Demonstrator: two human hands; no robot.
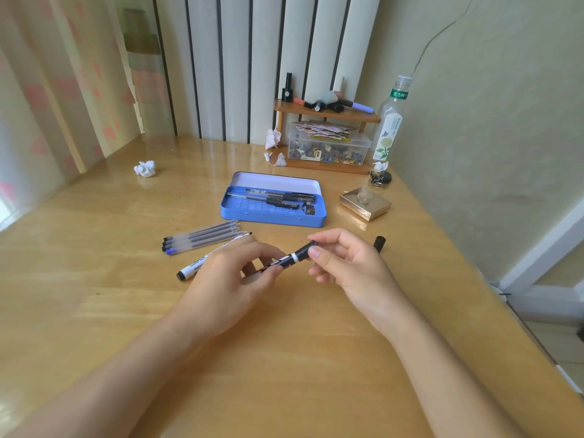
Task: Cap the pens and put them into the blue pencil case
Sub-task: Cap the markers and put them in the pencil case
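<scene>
— What's that in the hands?

— A short black marker (292, 258), held just above the wooden desk (284, 358). It has a white ring near one end and some print on the barrel. The left hand (227, 279) has its fingers curled round the barrel; the right hand (344, 263) pinches the black cap end between thumb and fingertips, the other fingers loosely bent.

— And the case?

— The blue pencil case (271, 200) lies open beyond the hands, lid tipped back, with several dark pens (278, 197) along its far side.

— Anything else nearby?

— A white-barrelled marker (202, 263) lies partly under the left hand, tip bare. Beside it is a row of frosted grey pens (199, 237). A loose black cap (379, 243) sits just right of the right hand. Farther back are a gold box (365, 203), a clear bottle (390, 121), a crumpled tissue (145, 169) and a small shelf (325, 113) over a plastic tub (328, 147).
</scene>
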